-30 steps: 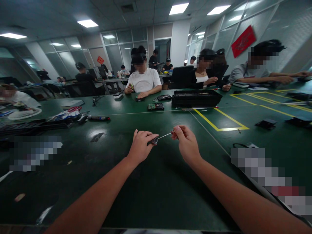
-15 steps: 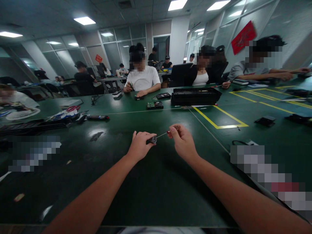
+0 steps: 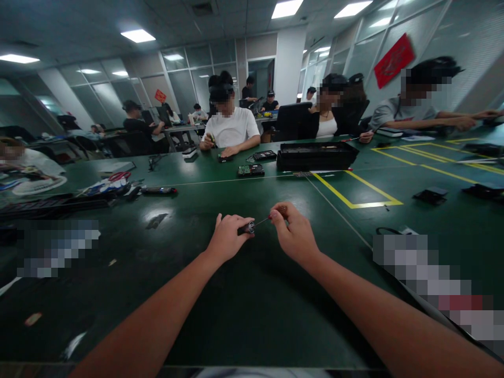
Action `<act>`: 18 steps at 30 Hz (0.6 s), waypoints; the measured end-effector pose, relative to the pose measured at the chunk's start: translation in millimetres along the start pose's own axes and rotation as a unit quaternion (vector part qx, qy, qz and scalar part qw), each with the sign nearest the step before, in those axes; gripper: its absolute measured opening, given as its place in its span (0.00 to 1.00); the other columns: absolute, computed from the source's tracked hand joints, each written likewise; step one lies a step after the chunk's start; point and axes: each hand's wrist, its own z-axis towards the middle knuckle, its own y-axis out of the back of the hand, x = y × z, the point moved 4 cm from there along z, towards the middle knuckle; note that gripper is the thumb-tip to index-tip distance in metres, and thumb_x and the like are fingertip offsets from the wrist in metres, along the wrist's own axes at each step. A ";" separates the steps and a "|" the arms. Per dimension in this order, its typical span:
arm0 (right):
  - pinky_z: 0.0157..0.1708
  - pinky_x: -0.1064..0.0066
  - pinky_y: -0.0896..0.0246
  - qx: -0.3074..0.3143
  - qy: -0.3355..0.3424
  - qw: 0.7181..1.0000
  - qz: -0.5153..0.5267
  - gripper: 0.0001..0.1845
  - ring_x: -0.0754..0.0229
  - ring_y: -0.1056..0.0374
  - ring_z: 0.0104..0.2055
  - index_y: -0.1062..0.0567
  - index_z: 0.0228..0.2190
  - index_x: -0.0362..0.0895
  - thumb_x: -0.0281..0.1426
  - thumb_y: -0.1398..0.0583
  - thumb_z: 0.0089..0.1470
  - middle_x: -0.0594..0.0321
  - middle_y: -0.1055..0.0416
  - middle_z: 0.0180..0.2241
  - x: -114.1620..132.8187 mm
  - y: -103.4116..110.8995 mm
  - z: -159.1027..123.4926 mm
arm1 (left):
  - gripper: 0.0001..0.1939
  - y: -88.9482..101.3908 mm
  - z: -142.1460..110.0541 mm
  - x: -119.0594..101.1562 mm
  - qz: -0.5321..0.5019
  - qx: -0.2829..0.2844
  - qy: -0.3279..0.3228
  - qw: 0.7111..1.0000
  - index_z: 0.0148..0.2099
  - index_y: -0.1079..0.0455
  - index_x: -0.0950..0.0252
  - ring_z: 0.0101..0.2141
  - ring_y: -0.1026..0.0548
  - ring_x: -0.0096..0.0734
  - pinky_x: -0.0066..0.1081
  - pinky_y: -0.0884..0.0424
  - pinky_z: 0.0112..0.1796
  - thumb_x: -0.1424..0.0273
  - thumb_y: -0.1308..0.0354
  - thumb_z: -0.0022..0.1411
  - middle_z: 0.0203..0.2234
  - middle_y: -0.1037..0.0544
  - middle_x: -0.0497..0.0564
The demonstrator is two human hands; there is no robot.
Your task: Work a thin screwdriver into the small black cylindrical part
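Note:
Near the middle of the green table, my left hand (image 3: 227,240) grips a small dark cylindrical part (image 3: 249,227) between thumb and fingers. Its round, greyish end faces right; the rest is covered by my fingers. My right hand (image 3: 296,231) pinches a thin screwdriver (image 3: 263,221) whose red section shows at the fingertips. The slim shaft points left and down, its tip at the round end of the part. Whether the tip sits inside the part or only touches it, I cannot tell.
Across the table (image 3: 220,325) lie a long black housing (image 3: 317,157) and a circuit board (image 3: 251,170). A dark pen-like tool (image 3: 158,191) and red-handled scissors (image 3: 119,176) are at the left. Yellow tape (image 3: 376,203) marks the right. Co-workers sit opposite.
The screwdriver shaft has tilted slightly, its tip a little lower against the part. Both hands keep nearly the same place and grip.

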 end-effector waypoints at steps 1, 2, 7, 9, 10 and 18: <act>0.35 0.65 0.38 0.005 -0.001 1.000 0.000 0.09 0.56 0.28 0.33 0.30 0.37 0.46 0.36 0.47 0.64 0.61 0.25 0.31 0.3 -0.1 0.0 | 0.19 -0.4 -0.1 -0.5 0.000 0.003 -0.001 1.000 0.56 0.28 0.51 0.52 0.30 0.43 0.62 0.56 0.63 0.66 0.38 0.63 0.47 0.23 0.50; 0.35 0.65 0.38 0.011 -0.002 1.000 0.002 0.09 0.56 0.28 0.33 0.30 0.37 0.46 0.36 0.47 0.64 0.61 0.25 0.31 0.5 -0.4 0.0 | 0.19 -0.8 -0.2 -1.1 -0.001 0.006 -0.003 1.000 0.57 0.28 0.51 0.52 0.30 0.43 0.62 0.56 0.63 0.66 0.38 0.63 0.47 0.23 0.50; 0.35 0.64 0.39 0.023 -0.003 1.000 -0.004 0.09 0.55 0.28 0.33 0.30 0.36 0.47 0.36 0.48 0.64 0.61 0.26 0.30 1.9 -1.2 -0.3 | 0.20 -1.9 -0.4 -1.8 -0.002 0.016 -0.004 1.000 0.57 0.28 0.51 0.52 0.30 0.43 0.62 0.58 0.63 0.66 0.37 0.63 0.47 0.23 0.50; 0.34 0.64 0.39 0.013 -0.005 1.000 -0.019 0.09 0.55 0.29 0.33 0.30 0.36 0.47 0.36 0.48 0.64 0.60 0.26 0.30 1.4 -0.2 0.1 | 0.20 -1.5 -0.3 -0.6 -0.003 0.016 -0.002 1.000 0.57 0.28 0.51 0.52 0.30 0.43 0.63 0.58 0.63 0.66 0.37 0.63 0.47 0.23 0.50; 0.34 0.64 0.39 0.005 -0.006 1.000 -0.026 0.09 0.55 0.29 0.33 0.31 0.36 0.47 0.36 0.48 0.64 0.59 0.26 0.31 0.7 0.6 0.3 | 0.20 -1.1 -0.2 0.1 -0.005 0.014 -0.002 1.000 0.57 0.28 0.51 0.52 0.30 0.43 0.63 0.58 0.63 0.65 0.37 0.63 0.47 0.23 0.50; 0.34 0.65 0.39 -0.052 -0.016 0.999 0.000 0.11 0.56 0.29 0.33 0.31 0.37 0.47 0.39 0.48 0.66 0.60 0.26 0.32 -4.8 7.6 0.5 | 0.16 7.0 3.2 5.3 -0.080 -0.041 0.018 0.996 0.52 0.26 0.59 0.49 0.27 0.40 0.50 0.39 0.60 0.69 0.37 0.62 0.47 0.23 0.53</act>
